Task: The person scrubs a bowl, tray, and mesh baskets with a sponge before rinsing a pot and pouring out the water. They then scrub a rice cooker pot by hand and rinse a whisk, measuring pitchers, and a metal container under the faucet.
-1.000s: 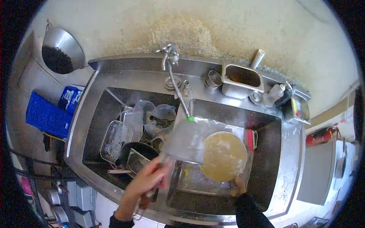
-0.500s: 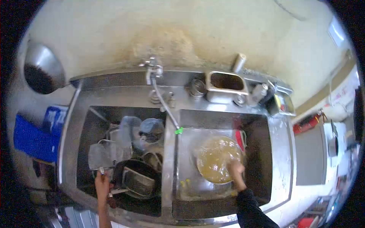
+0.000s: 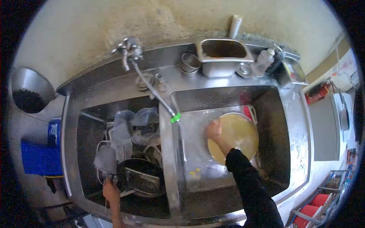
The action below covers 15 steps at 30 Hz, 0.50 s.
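My left hand [image 3: 111, 189] is closed on the handle of a wire basket [image 3: 100, 146] at the left basin's front left; a grey cloth-like piece [image 3: 105, 159] lies in it. Beside it in that basin are a dark pan [image 3: 140, 165], a rectangular metal container [image 3: 142, 181] and clear plastic containers [image 3: 144, 117]. In the right basin, my right hand [image 3: 214, 129] is at the left rim of a round bowl of yellowish, cloudy liquid [image 3: 239, 136]. Its fingers look bent, and whatever they may hold is hidden.
A faucet [image 3: 131, 53] with a hose ending in a green tip [image 3: 175, 117] hangs over the divider. Behind the basins stand a deep metal pan [image 3: 222, 57], a plastic bottle [image 3: 264, 62] and a metal tray [image 3: 291, 74]. Blue crates [image 3: 42, 157] are at left.
My right hand has moved from the bowl's right front over to its left rim. The view has shifted, and the left hand keeps its hold on the handle.
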Available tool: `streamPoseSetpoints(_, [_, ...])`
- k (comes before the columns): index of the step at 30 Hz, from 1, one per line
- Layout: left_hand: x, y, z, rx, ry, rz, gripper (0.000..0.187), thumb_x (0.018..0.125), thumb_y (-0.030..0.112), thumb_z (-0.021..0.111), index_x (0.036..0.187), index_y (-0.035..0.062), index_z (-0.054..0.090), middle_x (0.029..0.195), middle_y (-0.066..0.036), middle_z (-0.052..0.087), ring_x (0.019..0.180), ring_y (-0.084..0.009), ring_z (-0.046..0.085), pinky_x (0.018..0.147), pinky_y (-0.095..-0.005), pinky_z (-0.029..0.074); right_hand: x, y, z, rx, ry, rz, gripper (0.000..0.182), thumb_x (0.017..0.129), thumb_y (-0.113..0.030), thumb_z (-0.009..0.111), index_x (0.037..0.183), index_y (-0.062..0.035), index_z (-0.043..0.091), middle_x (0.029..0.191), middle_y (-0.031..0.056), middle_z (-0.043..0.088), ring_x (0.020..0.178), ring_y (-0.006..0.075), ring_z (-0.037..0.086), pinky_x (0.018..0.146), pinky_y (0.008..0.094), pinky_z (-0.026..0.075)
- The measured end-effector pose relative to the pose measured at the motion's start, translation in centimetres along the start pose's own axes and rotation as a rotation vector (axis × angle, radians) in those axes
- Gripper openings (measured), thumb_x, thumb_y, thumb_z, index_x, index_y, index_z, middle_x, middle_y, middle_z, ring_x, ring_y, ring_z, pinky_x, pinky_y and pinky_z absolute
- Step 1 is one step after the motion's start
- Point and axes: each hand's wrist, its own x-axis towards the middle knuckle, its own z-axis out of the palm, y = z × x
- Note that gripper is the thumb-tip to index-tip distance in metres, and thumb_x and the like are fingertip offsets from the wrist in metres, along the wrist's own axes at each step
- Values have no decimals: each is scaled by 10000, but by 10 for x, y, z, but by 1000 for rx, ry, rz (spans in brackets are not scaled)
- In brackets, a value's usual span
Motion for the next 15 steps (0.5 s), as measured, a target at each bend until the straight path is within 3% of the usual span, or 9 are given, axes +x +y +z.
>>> streamPoseSetpoints(1, [1, -10, 5, 9, -7, 12, 309, 754, 111, 535, 1049, 31, 486, 935, -198, 536, 843, -375, 529, 684, -452, 429, 1, 7, -4, 27, -108, 8, 407, 776, -450, 481, 1041, -162, 595, 1203, 106, 474, 1177, 284, 358, 1006, 550, 62])
streamPoseSetpoints(3, [1, -28, 19, -16, 21, 43, 294, 749, 109, 537, 1029, 34, 489, 923, -196, 529, 845, -377, 523, 687, -454, 424, 32, 28, 25, -89, -166, 141, 339, 830, -276, 370, 1098, -183, 556, 1229, 81, 456, 1189, 264, 342, 991, 580, 39])
streamPoseSetpoints(5, [1, -40, 37, -92, 101, 65, 277, 743, 106, 540, 1006, 32, 491, 901, -192, 524, 841, -378, 519, 686, -454, 421, 48, 55, 27, 38, -176, 167, 355, 840, -281, 354, 1126, -172, 534, 1278, 82, 399, 1224, 263, 287, 1005, 548, 53])
streamPoseSetpoints(10, [11, -63, 62, -137, 120, 126, 268, 735, 93, 549, 992, 30, 505, 966, -186, 512, 820, -389, 520, 691, -454, 420, 85, 76, 75, 43, 158, 291, 366, 831, -331, 373, 1133, -190, 526, 1267, 107, 384, 1232, 280, 255, 1013, 499, 119])
streamPoseSetpoints(11, [8, -67, 67, -161, 95, 122, 279, 732, 88, 554, 1001, 33, 507, 991, -185, 505, 842, -384, 514, 707, -450, 416, 38, 41, 14, -81, 118, 146, 369, 808, -360, 416, 1109, -186, 538, 1202, 112, 429, 1220, 299, 267, 1000, 523, 133])
streamPoseSetpoints(13, [10, -67, 70, -208, 74, 120, 302, 725, 79, 563, 1021, 40, 511, 1041, -182, 491, 885, -374, 503, 740, -441, 406, -13, -1, 39, -73, 221, -112, 340, 790, -320, 457, 1083, -173, 547, 1171, 95, 445, 1224, 305, 260, 996, 542, 130])
streamPoseSetpoints(15, [8, -43, 49, -276, 110, 58, 332, 720, 63, 568, 1047, 49, 510, 1092, -176, 470, 959, -360, 470, 798, -422, 385, -91, -33, 0, 16, 60, -265, 289, 786, -278, 467, 1021, -152, 578, 1177, 97, 442, 1249, 297, 221, 994, 557, 126])
